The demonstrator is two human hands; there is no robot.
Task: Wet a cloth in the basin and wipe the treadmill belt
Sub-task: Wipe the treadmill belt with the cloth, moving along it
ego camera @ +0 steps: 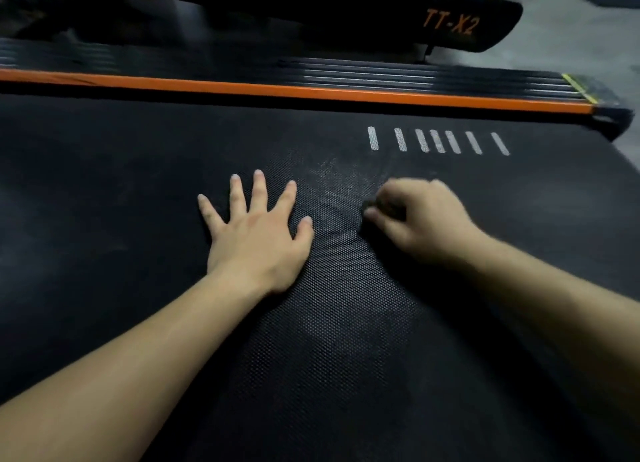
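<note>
The black textured treadmill belt (346, 323) fills most of the view. My left hand (256, 239) lies flat on it with fingers spread, palm down, near the middle. To its right, my right hand (426, 219) is blurred, its fingers curled round a small dark cloth (384, 212) pressed on the belt. The cloth is hard to tell from the belt and mostly hidden under the fingers. A pale dusty smear (336, 174) shows on the belt just beyond and between the hands. No basin is in view.
Several short white stripes (436, 141) mark the belt at the far right. An orange-edged side rail (311, 92) with ribbed black footboard runs along the far side. Behind it stands a black frame lettered TT-X2 (450, 23). Grey floor (571, 38) shows at the top right.
</note>
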